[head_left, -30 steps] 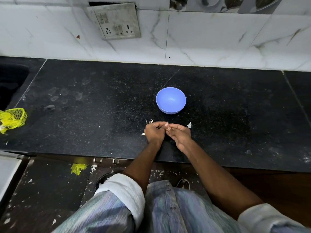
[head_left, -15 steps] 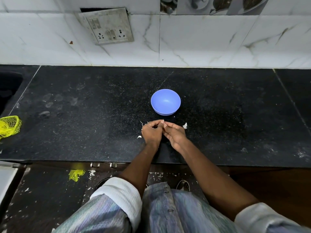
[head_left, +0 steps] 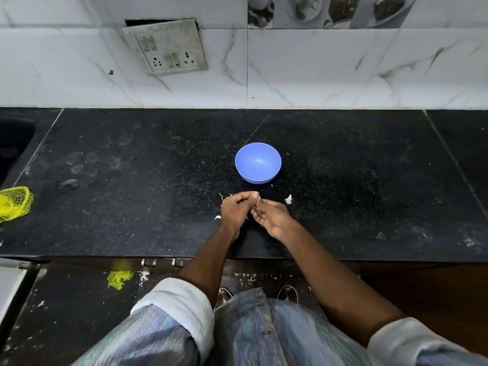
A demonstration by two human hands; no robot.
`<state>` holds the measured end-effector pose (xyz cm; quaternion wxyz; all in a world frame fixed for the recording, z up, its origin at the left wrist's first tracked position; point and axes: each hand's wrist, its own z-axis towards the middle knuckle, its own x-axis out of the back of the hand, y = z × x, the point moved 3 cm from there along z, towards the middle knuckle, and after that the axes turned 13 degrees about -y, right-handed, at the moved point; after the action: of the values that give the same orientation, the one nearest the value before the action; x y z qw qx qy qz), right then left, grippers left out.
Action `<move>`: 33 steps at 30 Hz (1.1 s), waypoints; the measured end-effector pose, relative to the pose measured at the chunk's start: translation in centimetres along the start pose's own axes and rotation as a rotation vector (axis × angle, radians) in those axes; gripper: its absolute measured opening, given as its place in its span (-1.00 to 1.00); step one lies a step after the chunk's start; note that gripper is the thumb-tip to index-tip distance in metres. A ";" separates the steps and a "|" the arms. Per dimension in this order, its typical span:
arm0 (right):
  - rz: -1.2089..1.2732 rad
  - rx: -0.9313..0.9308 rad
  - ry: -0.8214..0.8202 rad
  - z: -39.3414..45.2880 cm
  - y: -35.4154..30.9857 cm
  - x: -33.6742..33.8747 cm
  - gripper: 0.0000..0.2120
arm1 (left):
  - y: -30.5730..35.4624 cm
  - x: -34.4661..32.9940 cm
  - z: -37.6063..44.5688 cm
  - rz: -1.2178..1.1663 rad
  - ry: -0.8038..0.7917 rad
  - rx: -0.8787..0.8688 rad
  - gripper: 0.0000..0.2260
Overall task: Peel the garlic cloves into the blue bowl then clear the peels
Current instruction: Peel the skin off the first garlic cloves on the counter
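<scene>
Head view: both hands meet just in front of the blue bowl (head_left: 258,163), which sits upright on the black surface (head_left: 132,180), mouth facing up; no cloves show in the part of its inside that's visible. The left hand (head_left: 235,209) has its fingers curled in tight, thumb across the top, and the right hand (head_left: 272,216) has its fingers (head_left: 257,207) bent toward the left thumb, tips touching it. Whatever garlic clove they're pinching is hidden between the fingertips, so I can't tell its long axis or which way it points. About 4 white peels (head_left: 288,199) lie scattered on the surface right beside the hands, 1 to the right, the rest by the left hand. Yellow mesh bag (head_left: 14,203) sits far off at the left edge, and a socket plate (head_left: 169,47) hangs on the tiled wall.
</scene>
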<state>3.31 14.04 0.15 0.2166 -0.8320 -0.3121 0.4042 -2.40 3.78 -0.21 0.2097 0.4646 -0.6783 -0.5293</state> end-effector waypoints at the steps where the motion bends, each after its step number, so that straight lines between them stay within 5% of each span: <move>1: -0.026 -0.004 -0.005 0.0 -0.1 0.1 -0.88 | -0.2 0.1 0.2 0.001 -0.022 0.022 -0.87; 12: -0.115 -0.002 0.064 0.3 0.0 -0.3 -0.88 | -0.7 -0.4 0.4 0.038 0.146 0.053 -0.91; 27: 0.139 -0.249 -0.055 -0.5 0.0 1.0 -0.78 | -0.7 0.0 -0.3 -0.218 -0.152 0.164 -0.83; 33: 0.029 -0.170 -0.007 -0.4 0.0 0.7 -0.82 | -0.5 0.3 0.3 -0.125 -0.125 0.198 -0.83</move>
<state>3.94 14.51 0.02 0.1382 -0.8504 -0.3339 0.3824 -2.56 3.67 -0.81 0.0868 0.4905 -0.7088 -0.4995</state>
